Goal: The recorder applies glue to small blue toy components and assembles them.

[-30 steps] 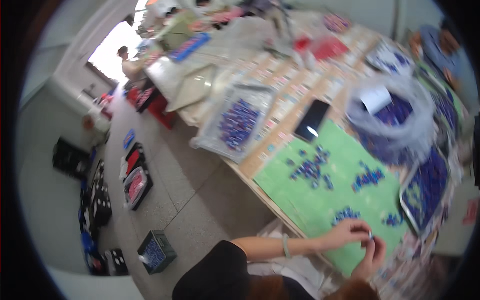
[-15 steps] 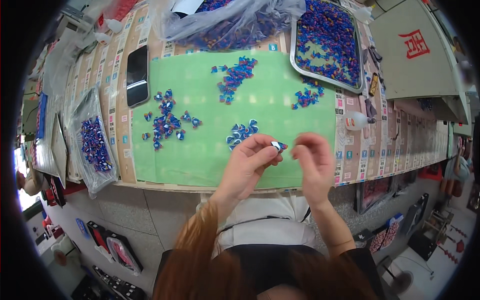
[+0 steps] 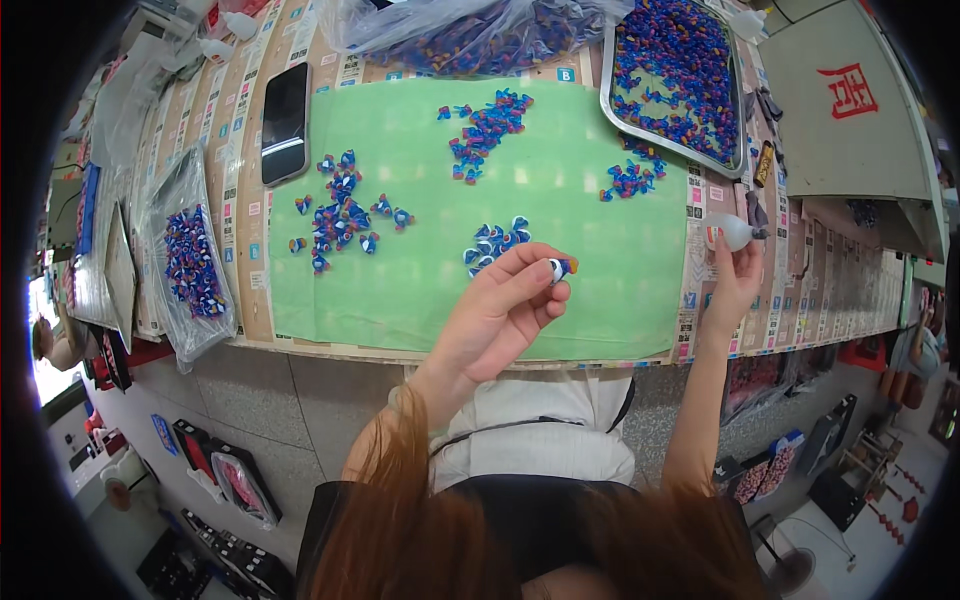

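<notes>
Between the thumb and fingers of my left hand [image 3: 505, 305] is a small blue, white and orange plastic piece [image 3: 563, 268], held above the green sheet [image 3: 400, 290]. Just beyond that hand lies a small group of blue-and-white pieces [image 3: 496, 243]. Off to the right, my right hand [image 3: 735, 285] has its fingers closed round a translucent white squeeze bottle [image 3: 735, 232], which lies sideways with its tip toward the right. Other heaps on the sheet are a blue-and-white one [image 3: 343, 215] at left and a blue-and-red one [image 3: 488, 135] farther back.
A metal tray [image 3: 607, 95] of blue and orange pieces stands at the back right, beside a plastic bag [image 3: 450, 40] of similar pieces. A black phone [image 3: 286, 125] lies at the left. Farther left is a plastic-wrapped tray [image 3: 215, 250]. A pale box [image 3: 835, 130] stands at right.
My right hand has moved right, away from my left, and taken hold of the squeeze bottle. My left hand keeps the piece, turned slightly. The whole view has shifted a little.
</notes>
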{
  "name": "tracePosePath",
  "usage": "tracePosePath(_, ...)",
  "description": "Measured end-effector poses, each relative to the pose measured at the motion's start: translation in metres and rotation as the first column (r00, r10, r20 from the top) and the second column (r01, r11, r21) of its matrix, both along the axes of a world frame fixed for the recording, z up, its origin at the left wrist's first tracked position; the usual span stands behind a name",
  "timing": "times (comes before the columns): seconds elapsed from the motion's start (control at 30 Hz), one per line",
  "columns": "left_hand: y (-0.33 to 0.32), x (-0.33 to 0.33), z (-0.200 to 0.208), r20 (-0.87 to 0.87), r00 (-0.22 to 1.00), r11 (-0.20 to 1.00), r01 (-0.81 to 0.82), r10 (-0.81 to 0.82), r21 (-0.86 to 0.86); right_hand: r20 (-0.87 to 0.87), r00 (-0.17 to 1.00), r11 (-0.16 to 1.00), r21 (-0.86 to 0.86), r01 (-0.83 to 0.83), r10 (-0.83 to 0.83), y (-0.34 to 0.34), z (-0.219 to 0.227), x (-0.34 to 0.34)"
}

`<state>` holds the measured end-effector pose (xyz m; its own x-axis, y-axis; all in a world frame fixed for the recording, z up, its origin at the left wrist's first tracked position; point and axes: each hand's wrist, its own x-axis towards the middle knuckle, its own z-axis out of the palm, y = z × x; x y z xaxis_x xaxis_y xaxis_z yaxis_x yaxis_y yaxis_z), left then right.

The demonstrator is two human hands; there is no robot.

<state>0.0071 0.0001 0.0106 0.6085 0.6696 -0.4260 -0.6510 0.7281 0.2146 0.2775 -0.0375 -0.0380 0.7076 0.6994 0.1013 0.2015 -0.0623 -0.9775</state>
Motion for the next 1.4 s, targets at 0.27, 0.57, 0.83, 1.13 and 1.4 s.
tracePosePath(0.27,0.005,-0.009,-0.010,-0.115,0.993,1.000,-0.025,0.026,0.014,-0.728,0.657,0.965,0.261,0.002,0.196,-0.005,0.045,-0.041)
tracePosePath(0.57,0.004,-0.011,-0.014,-0.214,0.976,0.998,-0.036,0.045,0.046,-0.742,0.530,0.900,0.234,-0.368,0.410,-0.009,0.066,-0.092)
tracePosePath(0.83,0.003,-0.011,-0.019,-0.211,0.976,0.998,-0.040,0.050,0.053,-0.155,0.879,0.888,0.179,-0.424,0.451,-0.010,0.080,-0.110)
tracePosePath(1.13,0.003,-0.012,-0.019,-0.198,0.980,0.999,-0.019,0.028,0.051,-0.142,0.882,0.892,0.114,-0.437,0.450,-0.009,0.078,-0.112)
tracePosePath(1.4,0.003,-0.012,-0.017,-0.197,0.980,0.999,-0.030,0.036,0.033,-0.176,0.870,0.887,0.136,-0.442,0.460,-0.008,0.077,-0.110)
